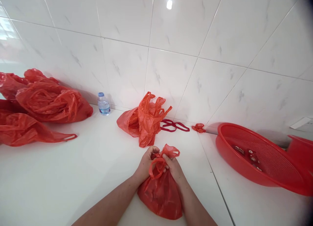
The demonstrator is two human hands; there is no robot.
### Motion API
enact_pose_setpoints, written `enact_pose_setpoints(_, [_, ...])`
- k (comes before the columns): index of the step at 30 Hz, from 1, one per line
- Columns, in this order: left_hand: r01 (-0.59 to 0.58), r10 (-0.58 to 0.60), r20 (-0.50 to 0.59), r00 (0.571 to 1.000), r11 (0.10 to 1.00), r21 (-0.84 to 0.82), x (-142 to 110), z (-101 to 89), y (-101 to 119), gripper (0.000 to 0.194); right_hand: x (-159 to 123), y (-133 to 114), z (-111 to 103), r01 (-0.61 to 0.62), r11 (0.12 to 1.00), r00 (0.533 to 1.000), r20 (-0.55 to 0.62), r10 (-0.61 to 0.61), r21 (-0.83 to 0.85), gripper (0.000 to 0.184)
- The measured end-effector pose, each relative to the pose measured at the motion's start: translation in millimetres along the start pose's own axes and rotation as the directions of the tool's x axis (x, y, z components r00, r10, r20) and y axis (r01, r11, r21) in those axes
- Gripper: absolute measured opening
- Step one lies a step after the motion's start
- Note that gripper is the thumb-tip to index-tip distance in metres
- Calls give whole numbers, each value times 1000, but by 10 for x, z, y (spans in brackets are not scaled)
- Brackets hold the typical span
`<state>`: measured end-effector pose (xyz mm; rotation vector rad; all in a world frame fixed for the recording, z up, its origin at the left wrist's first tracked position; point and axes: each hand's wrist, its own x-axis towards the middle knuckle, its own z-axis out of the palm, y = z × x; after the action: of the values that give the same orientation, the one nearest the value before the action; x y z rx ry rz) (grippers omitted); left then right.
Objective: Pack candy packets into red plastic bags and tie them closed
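Observation:
A red plastic bag rests on the white table in front of me, its body full and its contents only dimly visible through the film. My left hand grips the gathered neck from the left, fingers curled into the plastic. From the right, my right hand pinches the same neck, thumb on top. The bag's handle loops stick up and out between both hands. Just beyond them lies another red plastic bag, crumpled, with its handles upward.
Several filled red bags lie at the left. A water bottle stands by the tiled wall. Dark red straps and a small knotted red bag piece lie near the wall. A red basket with small items sits at the right.

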<state>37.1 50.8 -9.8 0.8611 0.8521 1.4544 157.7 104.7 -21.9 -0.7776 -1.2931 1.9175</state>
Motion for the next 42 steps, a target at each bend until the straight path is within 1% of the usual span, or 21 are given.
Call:
enact_pose_setpoints(4, [-103, 100, 32, 995, 982, 158, -117, 47, 103, 61, 41, -30, -41, 4, 999, 994, -106, -8, -38, 40])
enact_pose_setpoints(6, [-120, 112, 54, 992, 979, 164, -144, 60, 109, 76, 36, -47, -30, 9, 998, 990, -138, -17, -60, 42])
enact_pose_setpoints(8, [-94, 89, 52, 995, 990, 101, -143, 67, 89, 83, 15, -59, -1, 12, 996, 988, -152, -26, -89, 41])
enact_pose_setpoints(10, [-41, 39, 50, 998, 999, 32, -122, 67, 66, 75, -16, -70, 33, 7, 992, 993, -114, -21, -126, 41])
enact_pose_setpoints(13, [36, -35, 41, 999, 999, -27, -79, 57, 75, 56, -66, -104, 69, 8, 990, 1000, 19, -6, -144, 47])
enact_pose_setpoints(16, [37, -35, 34, 999, 998, -45, -53, 45, 136, 45, -113, -174, 85, -22, 1000, 992, 124, 22, -1, 51])
enact_pose_setpoints(19, [24, -21, 49, 999, 998, -54, -42, 34, 186, 41, -152, -241, 90, -82, 979, 975, 218, 40, 185, 67])
enact_pose_setpoints(21, [42, -38, 55, 998, 997, -67, -37, 24, 193, 44, -167, -255, 87, -101, 966, 969, 243, 41, 237, 76])
enact_pose_setpoints(22, [55, -51, 56, 997, 996, -72, -34, 17, 190, 44, -170, -250, 83, -103, 962, 971, 235, 42, 252, 77])
enact_pose_setpoints(23, [68, -64, 54, 997, 995, -74, -30, 9, 183, 44, -170, -240, 77, -107, 960, 973, 226, 48, 259, 75])
enact_pose_setpoints(25, [82, -82, 6, 997, 994, -78, -20, -11, 162, 39, -167, -213, 64, -99, 962, 980, 191, 51, 254, 62])
enact_pose_setpoints(27, [76, -83, -100, 991, 994, -75, -6, -37, 139, 29, -165, -194, 54, -75, 974, 985, 168, 39, 214, 52])
enact_pose_setpoints(29, [70, -81, -199, 977, 996, -63, 10, -65, 116, 29, -167, -190, 48, -51, 986, 983, 181, 22, 156, 53])
enact_pose_setpoints(30, [69, -80, -222, 972, 996, -56, 18, -79, 105, 31, -166, -191, 46, -35, 990, 980, 197, 7, 137, 55])
enact_pose_setpoints(32, [75, -84, -212, 974, 996, -54, 29, -103, 87, 31, -153, -184, 38, 3, 994, 975, 222, -27, 108, 58])
enact_pose_setpoints(33, [72, -83, -198, 977, 996, -61, 32, -112, 80, 31, -138, -172, 31, 27, 996, 977, 210, -45, 87, 60])
enact_pose_setpoints(36, [45, -59, -155, 986, 995, -93, 28, -124, 74, 30, -69, -110, 8, 82, 994, 994, 83, -77, -66, 63])
enact_pose_setpoints(37, [35, -48, -143, 989, 995, -98, 23, -124, 77, 30, -45, -87, 4, 94, 987, 995, 34, -91, -132, 58])
enact_pose_setpoints(39, [12, -22, -118, 993, 996, -92, 12, -121, 84, 28, -11, -49, 6, 122, 960, 989, -47, -138, -252, 39])
enact_pose_setpoints(41, [-9, 3, -83, 997, 998, -64, 1, -117, 90, 26, 0, -29, 20, 138, 921, 973, -122, -195, -365, 18])
enact_pose_setpoints(42, [-12, 9, -58, 998, 999, -48, -2, -115, 91, 25, -4, -25, 28, 138, 900, 962, -160, -221, -415, 12])
